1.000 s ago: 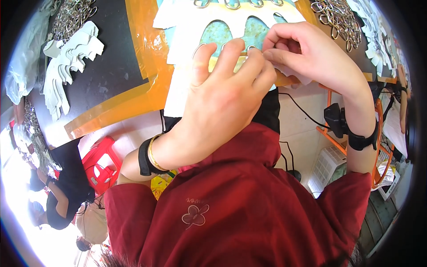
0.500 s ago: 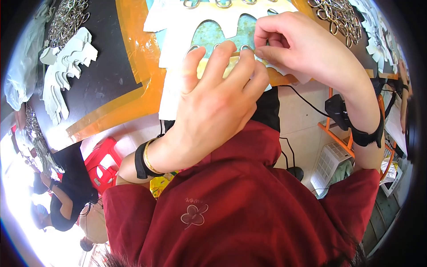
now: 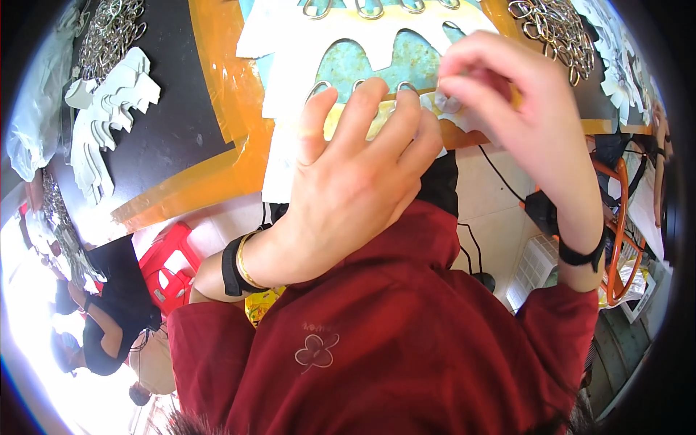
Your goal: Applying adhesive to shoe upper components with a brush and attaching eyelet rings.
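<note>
My left hand (image 3: 355, 177) lies over a white scalloped piece (image 3: 279, 163) with a yellowish band, its fingers spread and fingertips along the band. Metal oval rings (image 3: 407, 85) sit at that edge, partly covered by my fingers. To the right, my right hand (image 3: 518, 90) is slightly blurred, thumb and forefinger pinched together above the piece's right end. What they hold, if anything, I cannot make out. Beyond both hands lies another white scalloped piece (image 3: 290, 32) with several metal rings (image 3: 370, 7) along it.
On the dark table (image 3: 177, 109) edged with orange tape, white wavy pieces (image 3: 109, 119) and a heap of metal rings (image 3: 112, 40) lie left. More rings (image 3: 554, 36) and white pieces (image 3: 616, 65) lie right. A red plastic stool (image 3: 170, 264) and another person (image 3: 116, 312) are lower left.
My right hand has moved a little right and nearer to me, its forearm swinging inward. My left hand stays nearly in place. The white pieces look slightly shifted right in the picture.
</note>
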The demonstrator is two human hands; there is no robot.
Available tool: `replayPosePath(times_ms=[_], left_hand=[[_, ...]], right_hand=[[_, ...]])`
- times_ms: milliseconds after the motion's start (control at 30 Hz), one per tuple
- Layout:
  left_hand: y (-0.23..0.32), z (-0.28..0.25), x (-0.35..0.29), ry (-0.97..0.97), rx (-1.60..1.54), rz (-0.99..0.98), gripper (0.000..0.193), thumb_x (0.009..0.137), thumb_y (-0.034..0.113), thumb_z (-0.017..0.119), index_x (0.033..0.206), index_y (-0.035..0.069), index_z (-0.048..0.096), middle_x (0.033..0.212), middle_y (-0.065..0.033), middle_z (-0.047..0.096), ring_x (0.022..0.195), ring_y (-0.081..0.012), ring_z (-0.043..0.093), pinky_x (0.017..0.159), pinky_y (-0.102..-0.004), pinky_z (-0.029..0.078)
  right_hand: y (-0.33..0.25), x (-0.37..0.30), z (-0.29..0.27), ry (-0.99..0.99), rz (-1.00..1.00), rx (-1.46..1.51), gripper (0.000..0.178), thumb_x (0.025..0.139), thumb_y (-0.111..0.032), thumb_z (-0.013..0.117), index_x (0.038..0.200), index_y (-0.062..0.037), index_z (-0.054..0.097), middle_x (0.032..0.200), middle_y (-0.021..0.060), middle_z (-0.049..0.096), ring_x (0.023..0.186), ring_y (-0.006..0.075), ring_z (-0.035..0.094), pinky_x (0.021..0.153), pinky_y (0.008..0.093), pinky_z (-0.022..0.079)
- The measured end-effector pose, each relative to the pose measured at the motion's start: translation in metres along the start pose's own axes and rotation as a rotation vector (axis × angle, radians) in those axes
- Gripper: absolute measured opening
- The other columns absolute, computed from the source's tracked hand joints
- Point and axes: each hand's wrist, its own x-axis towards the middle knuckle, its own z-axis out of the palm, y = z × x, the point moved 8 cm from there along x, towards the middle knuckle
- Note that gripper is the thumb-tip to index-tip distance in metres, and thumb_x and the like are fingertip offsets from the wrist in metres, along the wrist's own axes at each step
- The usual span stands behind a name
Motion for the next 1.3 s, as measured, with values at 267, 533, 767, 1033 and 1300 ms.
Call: replayPosePath(times_ms=[267, 533, 767, 1033, 1300], left_hand=[[0.001, -0.001, 0.002, -0.016, 0.017, 0.016, 0.038, 0.066, 0.015, 0.066, 0.104, 0.019, 0.063, 0.111, 0.0039, 0.059, 0.106, -0.0189, 0.053, 0.096, -0.0422, 0.026], [-0.004, -0.006, 0.004, -0.066, -0.059, 0.033, 0.037, 0.067, 0.012, 0.066, 0.104, 0.019, 0.066, 0.112, 0.0038, 0.061, 0.108, -0.0192, 0.054, 0.097, -0.0438, 0.026], [-0.015, -0.017, 0.007, -0.045, -0.170, 0.012, 0.041, 0.067, 0.006, 0.064, 0.106, 0.018, 0.064, 0.106, 0.0033, 0.064, 0.107, -0.0217, 0.054, 0.097, -0.0439, 0.026], [-0.016, -0.014, 0.006, -0.123, -0.185, 0.044, 0.041, 0.066, 0.005, 0.061, 0.105, 0.018, 0.066, 0.111, 0.0052, 0.062, 0.108, -0.0220, 0.052, 0.097, -0.0447, 0.026], [-0.012, -0.009, 0.002, -0.096, -0.110, 0.056, 0.041, 0.065, 0.008, 0.063, 0.104, 0.021, 0.067, 0.114, 0.0059, 0.061, 0.108, -0.0206, 0.052, 0.098, -0.0459, 0.026]], right_hand=[[-0.011, -0.042, 0.018, 0.309, -0.437, -0.436, 0.032, 0.066, 0.001, 0.070, 0.097, -0.0059, 0.067, 0.081, 0.0044, 0.052, 0.073, 0.0224, 0.052, 0.062, 0.0337, 0.041], [-0.009, -0.048, 0.028, 0.318, -0.461, -0.509, 0.035, 0.064, -0.002, 0.068, 0.099, -0.0060, 0.067, 0.084, 0.0030, 0.051, 0.078, 0.0204, 0.053, 0.063, 0.0327, 0.039], [-0.021, -0.045, 0.037, 0.267, -0.409, -0.659, 0.031, 0.067, -0.005, 0.066, 0.098, -0.0006, 0.064, 0.085, 0.0034, 0.052, 0.081, 0.0188, 0.052, 0.066, 0.0312, 0.041], [-0.025, -0.047, 0.040, 0.237, -0.422, -0.770, 0.028, 0.070, -0.007, 0.064, 0.097, 0.0016, 0.064, 0.086, 0.0035, 0.052, 0.083, 0.0166, 0.053, 0.067, 0.0294, 0.042], [-0.021, -0.044, 0.010, 0.396, -0.526, -0.399, 0.040, 0.060, 0.011, 0.063, 0.097, -0.0039, 0.067, 0.083, 0.0062, 0.053, 0.071, 0.0231, 0.051, 0.061, 0.0335, 0.042]])
